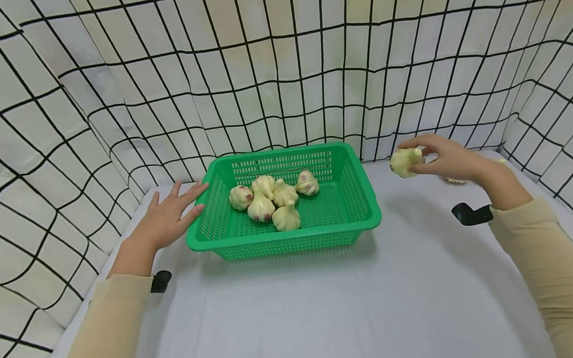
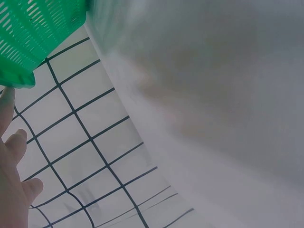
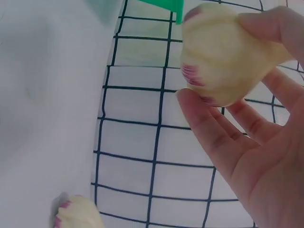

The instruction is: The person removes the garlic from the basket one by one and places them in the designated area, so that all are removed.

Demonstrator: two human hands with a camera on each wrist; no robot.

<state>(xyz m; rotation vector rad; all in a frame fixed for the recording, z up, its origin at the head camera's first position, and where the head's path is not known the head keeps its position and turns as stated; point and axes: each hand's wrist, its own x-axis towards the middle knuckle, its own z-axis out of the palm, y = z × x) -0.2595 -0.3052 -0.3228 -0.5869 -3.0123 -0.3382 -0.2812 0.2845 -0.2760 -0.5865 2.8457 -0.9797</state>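
Note:
A green plastic basket point(image 1: 290, 238) stands on the white table with several garlic bulbs point(image 1: 261, 207) grouped toward its left and middle. My left hand point(image 1: 166, 218) has its fingers spread at the basket's left rim, and the left wrist view shows a fingertip point(image 2: 7, 97) at that rim. To the right of the basket, my right hand point(image 1: 445, 159) pinches a garlic bulb point(image 1: 405, 162) between thumb and fingers, above the table. The right wrist view shows this bulb's purple-streaked base. Another garlic bulb point(image 3: 78, 212) lies on the table, mostly hidden behind the right hand in the head view.
A black wire grid point(image 1: 280, 82) rises behind the basket and along both sides, with pale sheeting behind it. White cloth point(image 1: 296, 311) covers the table. Each wrist carries a black mount point(image 1: 471, 214) that sticks out inward.

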